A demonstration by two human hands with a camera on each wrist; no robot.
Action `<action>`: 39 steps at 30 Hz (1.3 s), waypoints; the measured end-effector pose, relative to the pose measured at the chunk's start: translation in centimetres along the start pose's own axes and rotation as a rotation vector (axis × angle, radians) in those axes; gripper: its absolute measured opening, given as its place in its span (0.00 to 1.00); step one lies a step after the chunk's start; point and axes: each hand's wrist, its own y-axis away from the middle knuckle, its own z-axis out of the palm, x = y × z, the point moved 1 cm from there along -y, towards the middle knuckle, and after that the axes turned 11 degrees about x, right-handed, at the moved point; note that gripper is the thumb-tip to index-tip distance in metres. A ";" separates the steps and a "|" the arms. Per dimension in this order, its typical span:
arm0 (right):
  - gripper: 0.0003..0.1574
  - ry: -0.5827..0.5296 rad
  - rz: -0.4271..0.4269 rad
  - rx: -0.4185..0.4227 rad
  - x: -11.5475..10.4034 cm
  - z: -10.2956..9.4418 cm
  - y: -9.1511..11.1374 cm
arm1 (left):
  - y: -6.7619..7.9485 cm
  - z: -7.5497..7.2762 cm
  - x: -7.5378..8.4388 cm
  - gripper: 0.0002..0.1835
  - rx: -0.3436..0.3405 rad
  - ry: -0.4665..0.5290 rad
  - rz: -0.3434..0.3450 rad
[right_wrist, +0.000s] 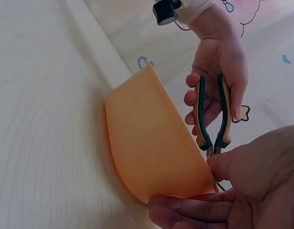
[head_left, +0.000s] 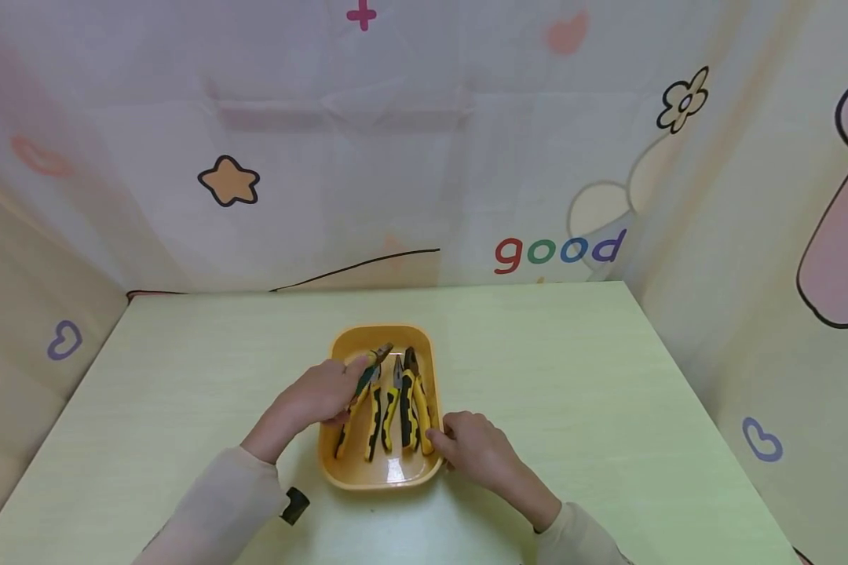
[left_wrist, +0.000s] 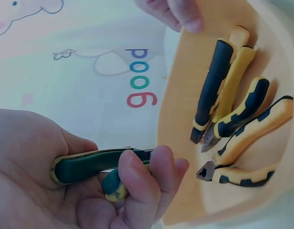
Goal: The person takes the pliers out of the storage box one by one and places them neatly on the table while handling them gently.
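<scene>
My left hand [head_left: 325, 388] is over the left side of an orange plastic bin [head_left: 381, 484], gripping pliers [right_wrist: 202, 114] with green and yellow handles. In the left wrist view, one green handle [left_wrist: 89, 167] lies across the palm with fingers curled round the other. The metal head of these pliers points away from the palm. My right hand [head_left: 480, 451] holds the bin's right side, its thumb at the rim and fingers against the outer wall [right_wrist: 142, 133]. Inside the bin lie several pliers [head_left: 407, 408] with yellow and black handles, side by side.
The bin stands on a pale wood-grain table [head_left: 572, 377]. Behind and beside the table hang light printed cloths [head_left: 410, 180] with a star, hearts and the word "good". A small black object [head_left: 294, 506] is at the left sleeve [head_left: 219, 502].
</scene>
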 end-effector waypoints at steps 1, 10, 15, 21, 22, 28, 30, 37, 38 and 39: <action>0.21 0.001 0.001 -0.001 0.0 0.0 0.0 | 0.2 -0.3 -0.1 0.35 0.001 0.013 -0.005; 0.20 0.015 -0.004 -0.002 0.0 0.0 0.0 | 2.2 -2.8 -1.4 0.34 -0.010 0.177 -0.004; 0.20 0.013 -0.004 -0.007 0.0 0.1 -0.1 | 3.1 -4.2 -2.6 0.34 -0.009 0.203 0.005; 0.20 0.005 0.014 -0.017 0.0 -0.1 0.0 | 3.7 -5.8 -3.6 0.35 0.008 0.218 -0.004; 0.20 0.004 0.013 -0.018 0.0 -0.1 0.0 | 3.8 -6.1 -3.8 0.35 0.012 0.221 -0.005; 0.20 0.006 -0.005 -0.012 0.1 -0.1 -0.1 | 4.4 -7.6 -4.9 0.38 0.031 0.234 -0.019; 0.20 0.006 -0.005 -0.012 0.1 -0.1 -0.1 | 4.5 -8.0 -5.4 0.39 0.034 0.240 -0.020; 0.20 0.000 -0.003 -0.011 0.2 -0.1 -0.1 | 5.1 -9.1 -7.3 0.41 0.050 0.256 -0.039; 0.20 -0.001 -0.002 -0.010 0.2 -0.1 -0.1 | 5.2 -9.3 -7.5 0.41 0.051 0.260 -0.043; 0.20 0.001 0.000 -0.009 0.2 0.0 0.0 | 5.3 -9.4 -7.7 0.41 0.053 0.266 -0.046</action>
